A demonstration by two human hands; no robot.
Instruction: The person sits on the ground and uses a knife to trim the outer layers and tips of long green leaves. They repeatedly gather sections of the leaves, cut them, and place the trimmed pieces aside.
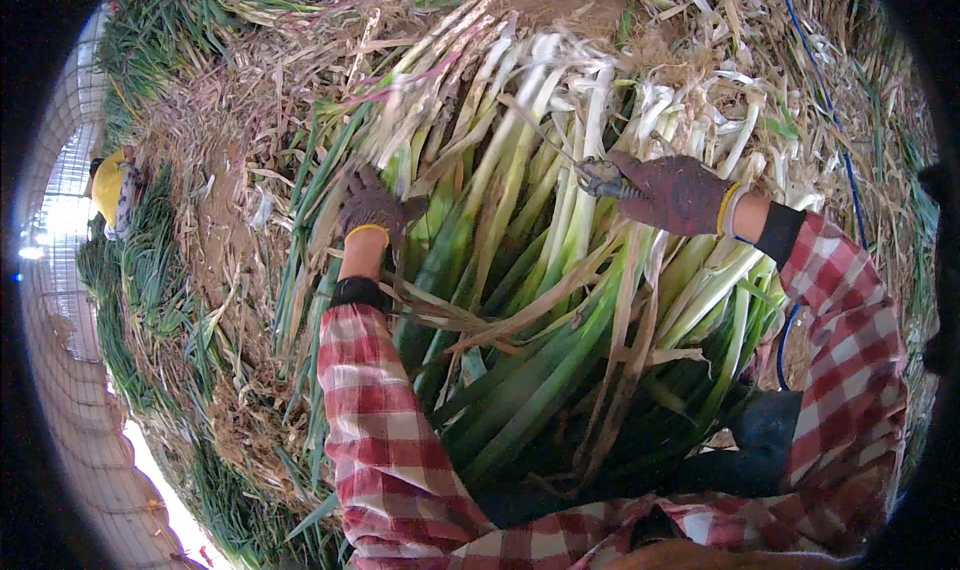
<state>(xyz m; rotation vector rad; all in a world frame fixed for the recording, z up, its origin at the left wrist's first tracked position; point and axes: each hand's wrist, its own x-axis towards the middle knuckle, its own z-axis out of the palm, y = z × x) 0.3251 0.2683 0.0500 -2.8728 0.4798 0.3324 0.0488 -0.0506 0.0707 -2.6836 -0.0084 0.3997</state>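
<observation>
Long-stemmed green onions (560, 210) lie in a thick heap before me, white root ends away from me and green leaves toward my body. My left hand (375, 210), in a dark glove, rests on the stalks at the heap's left side. Its fingers are apart, with the thumb out to the right. My right hand (675, 192), in a matching glove, is closed around a hand tool (603, 180) with a dark grip and a thin metal rod. The rod points up and left over the white stems; its tip is blurred.
A blue hose (822, 95) runs down the right side. Dry husks and leaves (250, 120) cover the soil. More green onions (150, 230) lie in rows at the left. A person in yellow (110, 192) is at the far left, near a translucent wall (72, 280).
</observation>
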